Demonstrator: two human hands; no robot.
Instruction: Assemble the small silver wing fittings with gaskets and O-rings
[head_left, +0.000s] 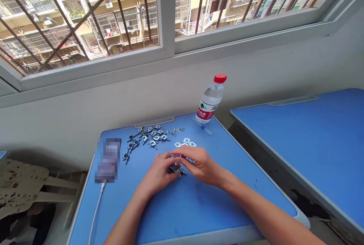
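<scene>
My left hand (158, 172) and my right hand (196, 162) meet over the middle of a small blue desk (182, 207). Both are closed around a small metal hardware piece (178, 169), which pokes out between the fingers. Just beyond the hands lies a scatter of several similar metal parts (148, 136). A few flat oval metal plates (184, 142) lie right behind my right hand.
A water bottle (211, 99) with a red cap stands at the desk's far right corner, a thin pen (201, 126) beside it. A phone (108, 159) with a white cable (96, 210) lies at the left. Another blue desk (313, 139) stands to the right; a barred window runs above.
</scene>
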